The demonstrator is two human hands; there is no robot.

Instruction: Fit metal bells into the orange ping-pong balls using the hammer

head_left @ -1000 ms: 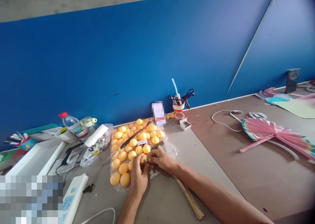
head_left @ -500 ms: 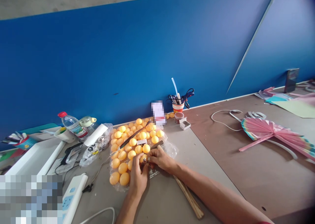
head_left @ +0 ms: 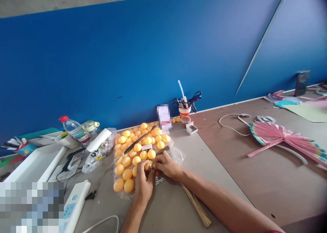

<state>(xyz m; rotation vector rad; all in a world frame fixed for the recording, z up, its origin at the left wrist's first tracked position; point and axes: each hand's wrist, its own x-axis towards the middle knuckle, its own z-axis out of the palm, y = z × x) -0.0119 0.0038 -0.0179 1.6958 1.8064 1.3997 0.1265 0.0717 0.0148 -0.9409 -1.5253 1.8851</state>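
Observation:
My left hand (head_left: 143, 187) and my right hand (head_left: 166, 166) meet at the near edge of a clear plastic bag (head_left: 176, 154) full of orange ping-pong balls (head_left: 133, 151). Both hands have their fingers pinched together around a small shiny thing (head_left: 150, 167) and an orange ball (head_left: 148, 163) between them; I cannot make out the small thing. A dark thin tool (head_left: 139, 140) lies across the balls. Thin wooden sticks (head_left: 196, 205) lie on the table under my right forearm.
A water bottle (head_left: 74, 128), a white box (head_left: 35, 164), a power strip (head_left: 75, 204) and cables sit at the left. A cup of pens and scissors (head_left: 186, 106) stands by the blue partition (head_left: 153, 55). A pink paper fan (head_left: 278, 135) lies at the right.

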